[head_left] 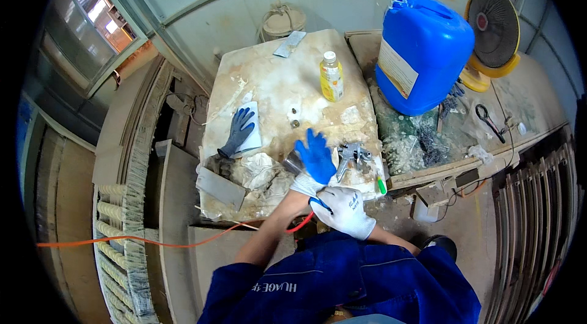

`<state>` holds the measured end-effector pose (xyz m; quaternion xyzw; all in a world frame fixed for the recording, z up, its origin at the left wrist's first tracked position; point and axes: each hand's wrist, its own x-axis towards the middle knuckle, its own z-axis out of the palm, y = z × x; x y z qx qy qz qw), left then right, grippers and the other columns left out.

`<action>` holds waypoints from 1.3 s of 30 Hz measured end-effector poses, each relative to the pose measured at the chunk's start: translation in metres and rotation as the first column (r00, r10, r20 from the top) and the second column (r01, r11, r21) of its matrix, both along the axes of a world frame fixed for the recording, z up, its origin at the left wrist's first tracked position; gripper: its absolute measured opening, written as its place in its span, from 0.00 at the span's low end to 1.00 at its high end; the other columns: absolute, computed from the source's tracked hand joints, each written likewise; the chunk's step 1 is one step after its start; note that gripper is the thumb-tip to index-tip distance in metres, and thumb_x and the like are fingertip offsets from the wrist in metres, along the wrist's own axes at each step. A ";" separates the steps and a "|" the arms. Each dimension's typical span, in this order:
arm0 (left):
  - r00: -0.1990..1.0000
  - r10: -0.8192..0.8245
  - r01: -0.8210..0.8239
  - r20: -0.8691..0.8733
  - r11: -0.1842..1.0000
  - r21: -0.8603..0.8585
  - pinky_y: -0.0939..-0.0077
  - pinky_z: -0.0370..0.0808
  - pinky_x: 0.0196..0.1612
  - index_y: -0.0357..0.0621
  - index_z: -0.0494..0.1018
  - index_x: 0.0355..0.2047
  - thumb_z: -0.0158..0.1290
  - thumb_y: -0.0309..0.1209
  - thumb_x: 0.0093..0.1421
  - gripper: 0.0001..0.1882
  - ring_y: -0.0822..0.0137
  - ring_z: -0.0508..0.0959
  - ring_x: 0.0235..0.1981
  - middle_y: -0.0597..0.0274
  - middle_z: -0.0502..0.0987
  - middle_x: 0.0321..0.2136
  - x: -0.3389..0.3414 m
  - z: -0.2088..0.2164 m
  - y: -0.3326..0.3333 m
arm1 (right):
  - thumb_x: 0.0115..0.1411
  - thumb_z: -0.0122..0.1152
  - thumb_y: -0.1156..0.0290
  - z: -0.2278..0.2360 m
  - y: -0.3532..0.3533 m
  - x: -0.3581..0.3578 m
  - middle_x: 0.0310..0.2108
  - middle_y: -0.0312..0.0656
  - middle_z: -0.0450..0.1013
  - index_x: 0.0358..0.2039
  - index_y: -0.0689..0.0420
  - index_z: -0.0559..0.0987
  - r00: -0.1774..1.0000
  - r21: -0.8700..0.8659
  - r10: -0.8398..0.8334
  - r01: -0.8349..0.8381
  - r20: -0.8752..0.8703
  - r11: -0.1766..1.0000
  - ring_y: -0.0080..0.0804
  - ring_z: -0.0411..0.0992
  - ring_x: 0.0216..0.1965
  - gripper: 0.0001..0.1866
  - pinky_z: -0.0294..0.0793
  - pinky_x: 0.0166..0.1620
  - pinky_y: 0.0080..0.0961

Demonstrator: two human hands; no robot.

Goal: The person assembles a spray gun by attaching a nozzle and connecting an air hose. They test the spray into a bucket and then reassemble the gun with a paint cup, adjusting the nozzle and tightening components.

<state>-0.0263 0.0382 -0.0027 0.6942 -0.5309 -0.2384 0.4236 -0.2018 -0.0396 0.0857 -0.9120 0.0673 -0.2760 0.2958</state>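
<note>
My left hand wears a blue-coated work glove with a white knit cuff. Its fingers are spread over the near part of the table, and it holds nothing. At that wrist, my right hand, in a matching glove with its white back showing, is closed on the left glove's cuff; its fingertips are partly hidden. Just right of the left hand lies a silver spray gun. A metal cup sits on the other side, partly covered by the hand. Near the table's right edge is a green-capped pen-like thing.
The stained table bears a yellow drink bottle, a grey-blue glove and crumpled cloth. On the right bench stand a big blue jerrycan, a fan and scissors. An orange hose runs in from the left.
</note>
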 end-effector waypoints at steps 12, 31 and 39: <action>0.574 0.089 0.010 0.814 0.993 -0.116 0.53 0.52 0.66 0.41 0.63 0.60 0.55 0.52 0.55 0.39 0.48 0.62 0.62 0.40 0.66 0.56 -0.032 0.083 -0.073 | 0.58 0.57 0.59 0.003 0.010 0.014 0.22 0.40 0.71 0.25 0.52 0.75 0.985 -0.100 0.012 0.005 0.170 0.995 0.36 0.73 0.25 0.11 0.71 0.28 0.35; 0.969 0.248 -0.241 0.012 0.953 -0.184 0.67 0.76 0.45 0.39 0.74 0.47 0.54 0.30 0.60 0.14 0.58 0.79 0.42 0.53 0.79 0.40 0.016 0.047 -0.060 | 0.64 0.50 0.56 -0.021 0.018 0.022 0.33 0.46 0.76 0.34 0.57 0.76 0.961 0.288 0.271 -0.246 -0.051 0.926 0.47 0.76 0.36 0.16 0.74 0.40 0.40; 0.162 -0.544 0.092 0.823 0.839 0.537 0.54 0.48 0.69 0.50 0.56 0.65 0.65 0.50 0.39 0.53 0.58 0.61 0.64 0.55 0.63 0.62 0.072 0.022 -0.019 | 0.64 0.49 0.52 -0.124 -0.022 -0.038 0.37 0.49 0.76 0.38 0.54 0.75 0.845 0.276 0.229 -0.101 -0.483 0.956 0.50 0.74 0.39 0.18 0.73 0.42 0.43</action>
